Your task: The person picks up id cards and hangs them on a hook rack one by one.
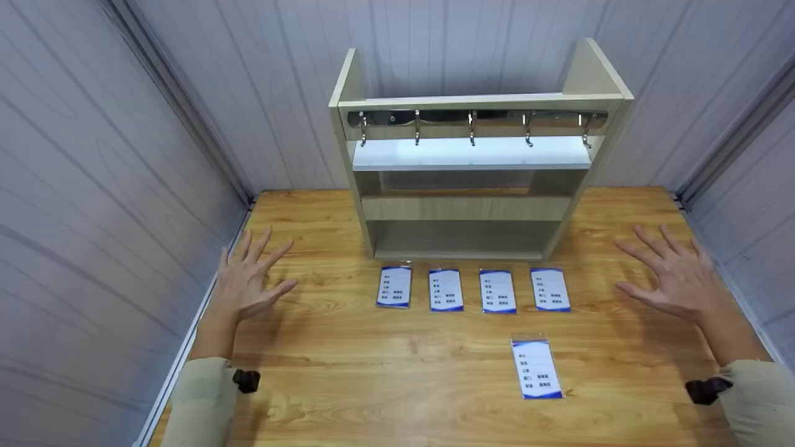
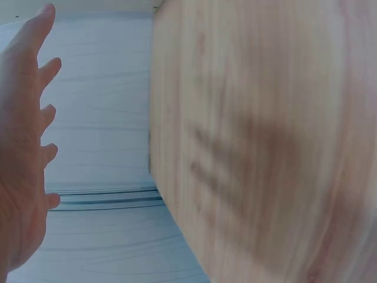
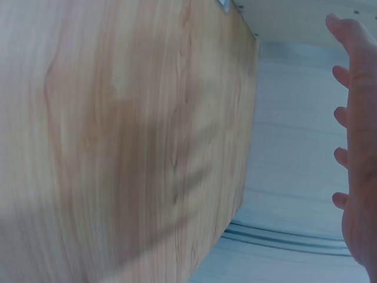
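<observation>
A: Left side, quick?
B: Left hand (image 1: 245, 282) over the counter (image 1: 348, 372), fingers spread, straight, holding nothing.
A: Middle?
B: Four printed cards (image 1: 446, 290) flat on the counter, in a row just in front of the rack (image 1: 466, 208) with hooks (image 1: 472, 127). Fifth card (image 1: 537, 370) lies apart, nearer the person, off the row's right half.
A: Right?
B: Right hand (image 1: 677, 279): fingers spread too, nothing gripped, apart from the cards.
A: Progress?
B: Four aligned, one out of line, none in hand. My read: no handling under way; can't tell start from finish.
</observation>
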Demonstrator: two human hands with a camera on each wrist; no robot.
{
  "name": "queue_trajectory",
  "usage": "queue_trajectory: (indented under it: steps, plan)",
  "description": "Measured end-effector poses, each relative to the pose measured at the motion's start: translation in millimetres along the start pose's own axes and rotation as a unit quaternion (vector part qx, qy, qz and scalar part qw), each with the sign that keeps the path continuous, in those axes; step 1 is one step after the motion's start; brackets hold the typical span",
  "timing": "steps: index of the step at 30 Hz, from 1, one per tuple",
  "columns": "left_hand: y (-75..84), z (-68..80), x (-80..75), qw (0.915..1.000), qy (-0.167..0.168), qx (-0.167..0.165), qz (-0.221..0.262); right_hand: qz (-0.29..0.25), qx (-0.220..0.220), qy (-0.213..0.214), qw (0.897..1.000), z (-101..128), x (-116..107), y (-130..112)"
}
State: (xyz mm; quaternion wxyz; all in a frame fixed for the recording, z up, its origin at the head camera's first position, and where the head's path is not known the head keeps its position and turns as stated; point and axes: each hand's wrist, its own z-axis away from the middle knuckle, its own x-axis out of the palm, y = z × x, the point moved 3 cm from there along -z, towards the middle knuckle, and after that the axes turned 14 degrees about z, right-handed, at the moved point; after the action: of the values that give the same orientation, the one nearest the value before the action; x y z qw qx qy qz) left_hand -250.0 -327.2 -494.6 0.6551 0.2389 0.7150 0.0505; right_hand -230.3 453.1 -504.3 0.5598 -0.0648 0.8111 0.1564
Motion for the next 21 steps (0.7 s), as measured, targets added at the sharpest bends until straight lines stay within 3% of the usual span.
queue_trajectory:
  steps: [10,16,21]
  plan:
    - [12.3,-12.2,-8.8,0.9988,0.044,0.013,0.018,-0.075,0.045,-0.003,0.996,-6.9,1.3,-24.6]
    - [21.9,-19.6,-13.2,0.9935,0.082,0.032,0.073,-0.133,0.076,0.012,0.988,-6.4,-2.3,-47.0]
    - [29.8,-25.0,-20.0,0.9885,0.103,0.045,0.101,-0.174,0.075,0.006,0.982,0.2,0.0,-63.3]
